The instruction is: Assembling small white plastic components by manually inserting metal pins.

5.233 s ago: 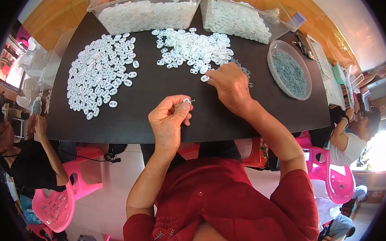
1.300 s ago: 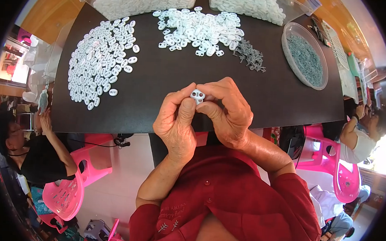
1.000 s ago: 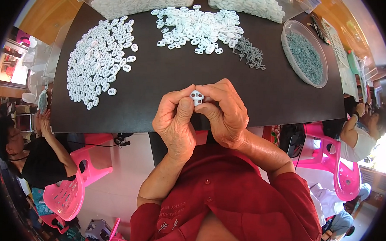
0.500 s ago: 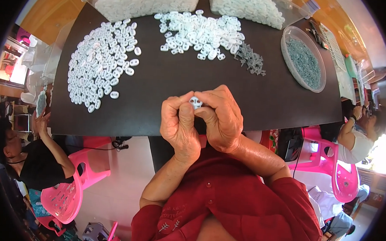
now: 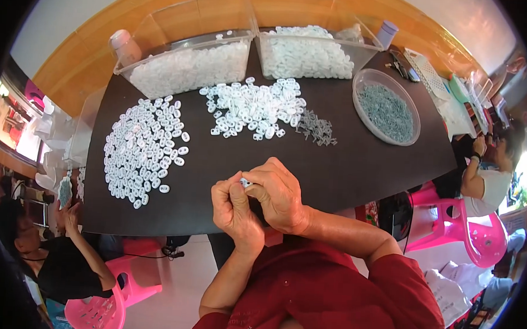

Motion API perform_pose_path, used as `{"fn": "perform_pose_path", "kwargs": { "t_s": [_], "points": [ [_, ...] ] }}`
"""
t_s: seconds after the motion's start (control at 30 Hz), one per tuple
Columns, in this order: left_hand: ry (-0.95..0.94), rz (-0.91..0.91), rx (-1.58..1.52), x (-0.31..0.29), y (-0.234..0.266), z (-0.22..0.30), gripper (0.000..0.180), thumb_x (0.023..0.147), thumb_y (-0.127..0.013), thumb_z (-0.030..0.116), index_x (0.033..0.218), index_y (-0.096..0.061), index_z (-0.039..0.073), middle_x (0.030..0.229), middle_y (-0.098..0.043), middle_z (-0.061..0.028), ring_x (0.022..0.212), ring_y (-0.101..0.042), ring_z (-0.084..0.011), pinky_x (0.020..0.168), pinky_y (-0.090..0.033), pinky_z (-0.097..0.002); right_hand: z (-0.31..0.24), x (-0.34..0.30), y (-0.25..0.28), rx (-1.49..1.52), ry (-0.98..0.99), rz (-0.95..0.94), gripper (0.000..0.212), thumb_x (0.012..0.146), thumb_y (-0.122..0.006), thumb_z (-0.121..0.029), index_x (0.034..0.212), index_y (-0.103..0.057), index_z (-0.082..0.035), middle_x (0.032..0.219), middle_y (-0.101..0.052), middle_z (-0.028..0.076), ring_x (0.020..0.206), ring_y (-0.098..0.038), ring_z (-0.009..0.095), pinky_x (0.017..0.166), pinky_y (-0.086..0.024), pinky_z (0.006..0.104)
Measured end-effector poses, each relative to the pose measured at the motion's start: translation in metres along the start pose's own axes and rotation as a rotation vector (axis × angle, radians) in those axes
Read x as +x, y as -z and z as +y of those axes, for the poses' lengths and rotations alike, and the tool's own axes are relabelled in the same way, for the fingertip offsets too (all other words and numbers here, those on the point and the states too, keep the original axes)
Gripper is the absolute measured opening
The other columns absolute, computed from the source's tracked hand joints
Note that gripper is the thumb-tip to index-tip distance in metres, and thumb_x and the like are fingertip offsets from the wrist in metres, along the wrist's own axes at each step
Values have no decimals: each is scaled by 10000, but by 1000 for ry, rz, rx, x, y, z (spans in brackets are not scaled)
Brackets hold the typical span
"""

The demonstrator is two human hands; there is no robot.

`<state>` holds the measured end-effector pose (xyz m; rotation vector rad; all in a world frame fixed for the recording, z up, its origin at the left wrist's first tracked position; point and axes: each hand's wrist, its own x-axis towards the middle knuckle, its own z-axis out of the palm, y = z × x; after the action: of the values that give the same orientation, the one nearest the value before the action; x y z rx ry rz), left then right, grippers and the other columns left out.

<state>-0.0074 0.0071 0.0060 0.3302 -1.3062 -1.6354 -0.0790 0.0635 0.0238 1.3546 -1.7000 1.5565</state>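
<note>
Between the fingertips of both hands, just off the near side of the dark table (image 5: 246,155), is a small white plastic piece with dark openings (image 5: 246,182). My left hand (image 5: 236,213) pinches it with thumb and forefinger from the left. From the right, my right hand (image 5: 281,196) grips it with thumb and bent forefinger, covering most of it. A heap of white oval two-holed pieces (image 5: 254,108) lies beyond the hands. Beside that heap are loose grey plastic pins (image 5: 317,129). Farther left, more white oval pieces (image 5: 140,153) are spread out.
Two clear bins (image 5: 186,46) full of white pieces stand along the back. A round clear tray (image 5: 417,129) holds many grey pins at right. Pliers-like tools (image 5: 404,68) lie behind it. People sit on pink chairs (image 5: 475,235) at both sides.
The view has tilted up, so the table appears lower and the bins show more fully. Both hands still hold the white piece, which now shows less between the fingers.
</note>
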Motion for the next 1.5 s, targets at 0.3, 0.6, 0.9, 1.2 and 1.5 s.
{"fn": "perform_pose_path", "kwargs": {
  "t_s": [0.3, 0.6, 0.9, 1.2, 1.5],
  "points": [
    [39, -282, 651, 68, 45, 10, 200, 901, -541, 92, 1060, -605, -10, 871, -628, -108, 732, -587, -178, 665, -463, -282, 91, 156, 30, -321, -21, -97, 214, 784, -646, -82, 977, -645, 11, 869, -642, 133, 752, -613, 216, 673, -478, 307],
    [-405, -458, 922, 166, 14, -46, 299, 839, -596, 124, 1094, -527, -16, 987, -583, -162, 929, -546, -326, 799, -437, -400, 158, 223, -10, -800, 504, 135, 152, 689, -563, -58, 818, -624, -7, 747, -614, 200, 703, -590, 387, 641, -462, 467],
    [-423, -424, 1105, 189, -6, -97, 349, 868, -560, 240, 1092, -509, -23, 1028, -578, -166, 958, -538, -347, 820, -404, -434, 119, 179, 30, -479, 519, -147, 110, 720, -656, -17, 818, -616, -46, 786, -621, 79, 757, -531, 274, 658, -445, 384],
    [-400, -591, 970, 172, -16, -100, 383, 906, -506, 278, 1186, -515, 17, 1164, -544, -176, 1070, -507, -349, 924, -368, -418, 121, 132, 73, -307, 184, -276, 51, 751, -644, -17, 798, -627, -10, 776, -619, 79, 711, -545, 251, 658, -451, 341],
    [-271, -552, 839, 129, -30, -96, 432, 930, -473, 320, 1227, -494, 6, 1258, -484, -220, 1178, -442, -370, 996, -329, -412, 108, 92, 108, -140, -411, -383, 95, 816, -631, -61, 874, -656, 11, 852, -630, 79, 790, -580, 136, 716, -459, 259]
  ]
}}
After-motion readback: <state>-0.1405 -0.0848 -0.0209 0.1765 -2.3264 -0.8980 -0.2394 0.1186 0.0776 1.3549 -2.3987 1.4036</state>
